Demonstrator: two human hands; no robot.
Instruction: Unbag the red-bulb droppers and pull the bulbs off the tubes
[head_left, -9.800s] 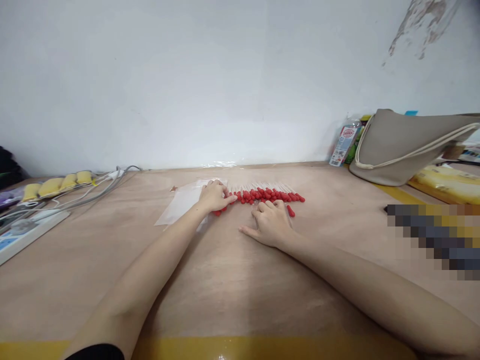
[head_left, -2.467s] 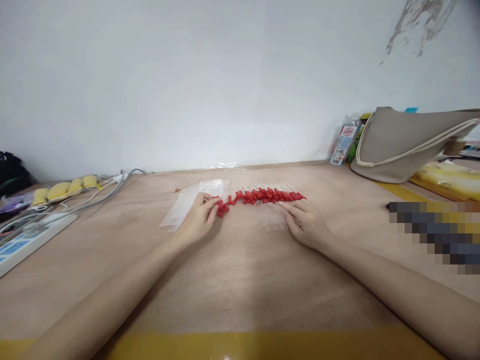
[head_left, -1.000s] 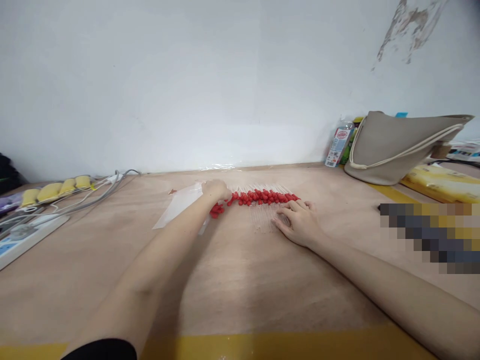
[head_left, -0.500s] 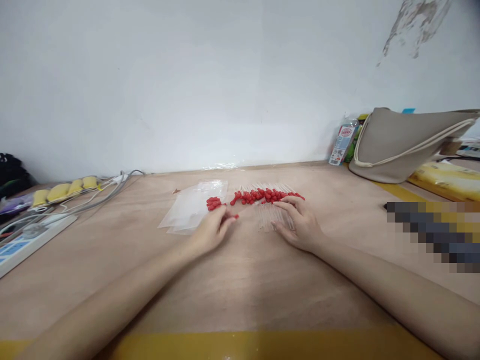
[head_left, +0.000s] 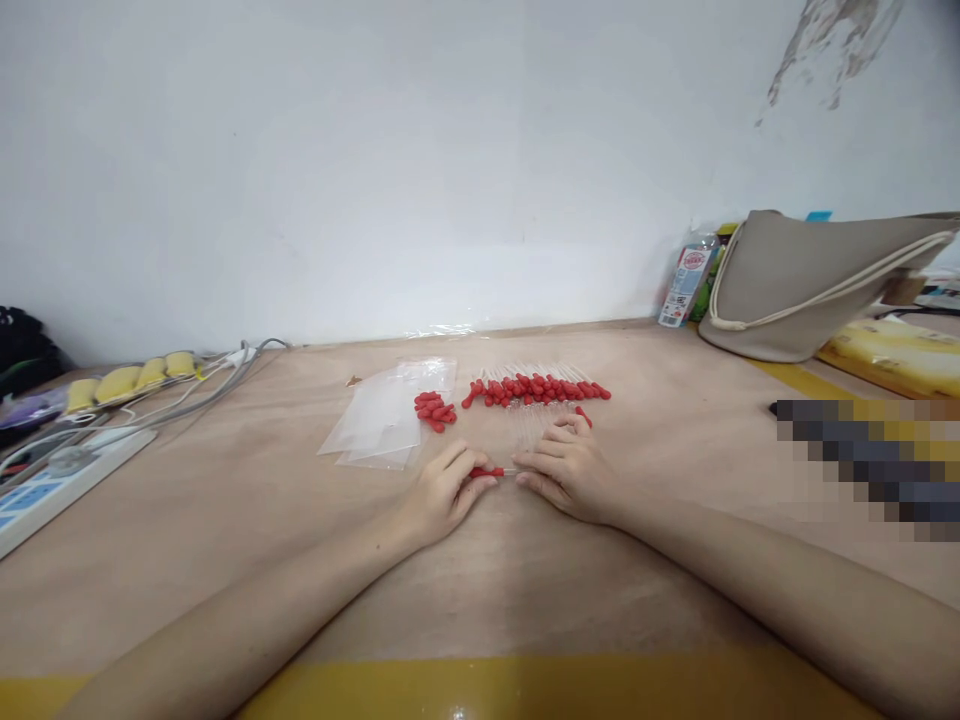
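Observation:
My left hand [head_left: 442, 492] pinches a small red rubber bulb [head_left: 487, 471] between thumb and fingers. My right hand [head_left: 564, 468] meets it from the right, its fingers closed on the end of a thin clear tube that joins the bulb. Behind the hands lies a row of red bulbs [head_left: 538, 388] with several clear tubes [head_left: 541, 418] beside them. A small heap of loose red bulbs [head_left: 434, 410] sits on the edge of a stack of clear plastic bags [head_left: 379, 425].
On the wooden table [head_left: 480, 580], a white power strip [head_left: 52, 480] with grey cables [head_left: 187, 395] and yellow foam pieces [head_left: 124, 380] lies at left. A beige bag [head_left: 810, 290], a small packet [head_left: 686, 283] and yellow packs [head_left: 896, 365] stand at right by the wall.
Both hands have drawn back toward me from the row. The left hand brought one red bulb along, and the right hand now meets it with a clear tube.

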